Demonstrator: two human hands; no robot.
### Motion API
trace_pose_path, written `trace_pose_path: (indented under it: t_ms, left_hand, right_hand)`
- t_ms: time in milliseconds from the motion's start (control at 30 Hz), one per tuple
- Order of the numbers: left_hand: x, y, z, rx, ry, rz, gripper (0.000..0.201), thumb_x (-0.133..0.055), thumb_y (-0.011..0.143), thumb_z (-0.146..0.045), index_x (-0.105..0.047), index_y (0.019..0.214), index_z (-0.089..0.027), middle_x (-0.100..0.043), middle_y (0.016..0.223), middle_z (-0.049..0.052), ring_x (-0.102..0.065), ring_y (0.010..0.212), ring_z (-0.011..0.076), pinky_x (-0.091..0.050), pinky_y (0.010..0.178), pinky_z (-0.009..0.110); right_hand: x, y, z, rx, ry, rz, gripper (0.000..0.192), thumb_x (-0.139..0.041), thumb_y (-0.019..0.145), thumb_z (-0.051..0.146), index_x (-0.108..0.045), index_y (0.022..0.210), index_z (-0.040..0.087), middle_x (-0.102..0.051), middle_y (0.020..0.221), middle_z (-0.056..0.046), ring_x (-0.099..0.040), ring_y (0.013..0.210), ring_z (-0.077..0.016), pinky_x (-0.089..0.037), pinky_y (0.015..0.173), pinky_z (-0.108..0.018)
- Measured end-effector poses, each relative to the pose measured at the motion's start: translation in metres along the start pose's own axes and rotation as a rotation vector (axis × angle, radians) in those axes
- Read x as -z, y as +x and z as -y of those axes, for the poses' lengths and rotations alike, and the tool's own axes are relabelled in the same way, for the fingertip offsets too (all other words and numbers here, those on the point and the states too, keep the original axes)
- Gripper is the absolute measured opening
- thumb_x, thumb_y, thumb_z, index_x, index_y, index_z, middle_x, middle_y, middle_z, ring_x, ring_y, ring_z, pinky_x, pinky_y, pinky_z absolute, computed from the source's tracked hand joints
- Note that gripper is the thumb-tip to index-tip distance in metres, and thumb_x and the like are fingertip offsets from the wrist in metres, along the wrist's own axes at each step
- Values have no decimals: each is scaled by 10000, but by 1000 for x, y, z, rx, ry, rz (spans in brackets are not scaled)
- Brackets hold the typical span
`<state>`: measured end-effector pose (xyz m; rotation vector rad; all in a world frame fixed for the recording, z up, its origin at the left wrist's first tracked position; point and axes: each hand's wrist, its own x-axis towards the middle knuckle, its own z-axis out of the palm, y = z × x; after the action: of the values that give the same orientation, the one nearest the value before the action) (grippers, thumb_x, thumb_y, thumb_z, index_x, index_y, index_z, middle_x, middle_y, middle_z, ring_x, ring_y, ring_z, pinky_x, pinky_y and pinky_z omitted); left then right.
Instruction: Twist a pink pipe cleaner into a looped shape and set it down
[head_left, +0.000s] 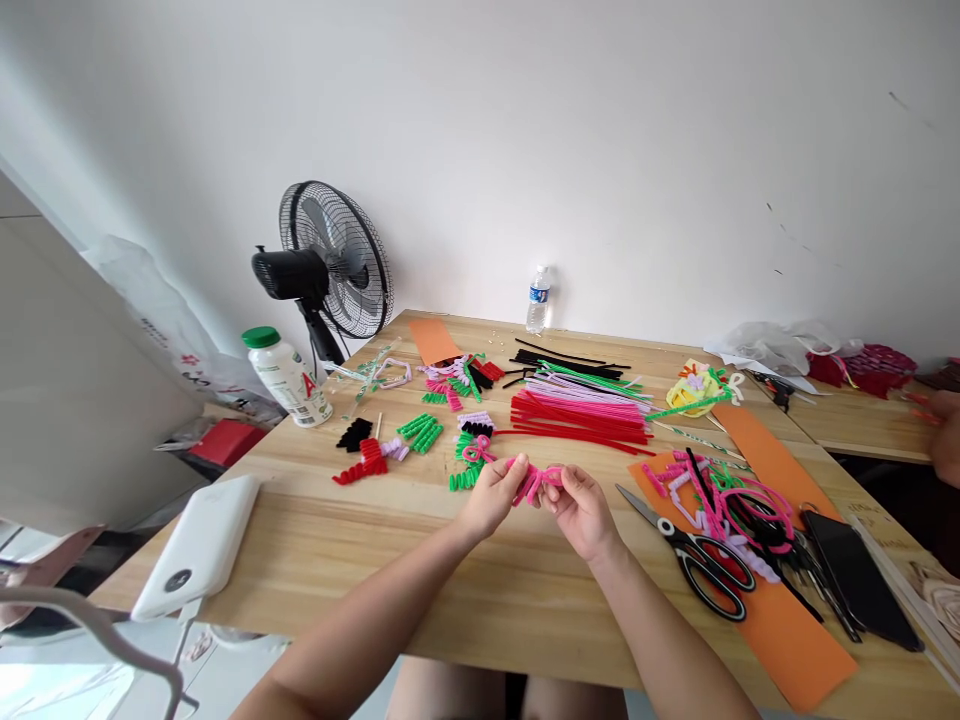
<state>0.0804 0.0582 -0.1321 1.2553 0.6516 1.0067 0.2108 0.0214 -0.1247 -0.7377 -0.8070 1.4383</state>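
- Right now, a pink pipe cleaner sits pinched between both hands above the table's near-centre, bent into loops.
- Left hand is closed on its left end, thumb and fingers tight; right hand nips the right end the same way.
- Looks like the shaping step, a twist or fold midway through; my read is the next bend needs one hand to anchor while the other turns the free end.
- At 12 o'clock from the hands, a spread of straight pipe cleaners, red, pink and green.
- At 10 o'clock, small coiled pieces in green, red and black.
- At 3 o'clock, scissors lie on orange paper, well apart from the hands.
- At 8 o'clock, a white power bank.
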Motion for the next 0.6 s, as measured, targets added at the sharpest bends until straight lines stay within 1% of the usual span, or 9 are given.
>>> trace_pose_path:
  t_ms: [67, 233, 267, 367, 433, 533, 600]
  left_hand:
    - [0, 1, 1, 2, -24, 27, 561, -396, 816, -614, -614, 605, -143, -596, 539, 44, -555, 547, 148, -443, 579, 264]
    - [2, 0, 5, 7, -89, 28, 543, -398, 830, -591, -629, 643, -137, -592, 531, 41, -541, 516, 141, -427, 547, 257]
    - [2, 0, 5, 15, -93, 44, 532, -413, 827, -586, -627, 644, -134, -588, 531, 41, -542, 516, 141, -422, 544, 255]
    - [2, -2, 3, 53, -98, 147, 469, -521, 781, -560, -629, 651, -123, -591, 555, 47, -547, 530, 142, -419, 555, 255]
    - [0, -3, 2, 72, -116, 184, 457, -559, 761, -549, -640, 653, -112, -595, 563, 54, -535, 517, 135, -412, 548, 254]
    - [-2, -3, 0, 88, -161, 166, 476, -546, 766, -554, -653, 648, -105, -597, 550, 58, -512, 488, 124, -399, 519, 253]
    - [-3, -2, 0, 82, -160, 149, 444, -574, 758, -525, -651, 637, -106, -605, 547, 58, -512, 488, 122, -401, 515, 253]
  right_hand:
    - [1, 1, 1, 9, 12, 9, 249, -682, 714, 415, -592, 644, 194, -512, 554, 16, -424, 492, -120, -402, 563, -320]
    - [4, 1, 2, -18, 57, 99, 271, -703, 691, 446, -577, 662, 208, -539, 592, 19, -415, 470, -106, -423, 588, -337]
    - [5, 0, 2, -17, 51, 106, 274, -717, 678, 441, -571, 656, 210, -537, 591, 21, -412, 468, -105, -425, 578, -334]
    - [7, 0, 3, -5, 23, 120, 326, -742, 646, 437, -523, 583, 204, -529, 599, 22, -392, 451, -98, -424, 521, -316]
    - [8, 0, 4, -19, 7, 131, 333, -730, 654, 458, -529, 588, 200, -525, 604, 18, -384, 438, -93, -406, 480, -292]
    - [10, 0, 3, -55, -13, 155, 294, -714, 674, 460, -588, 643, 196, -523, 613, 8, -412, 464, -102, -382, 468, -269]
    - [11, 0, 2, -59, 6, 166, 261, -721, 677, 437, -609, 648, 202, -519, 632, 8, -431, 494, -107, -398, 508, -282]
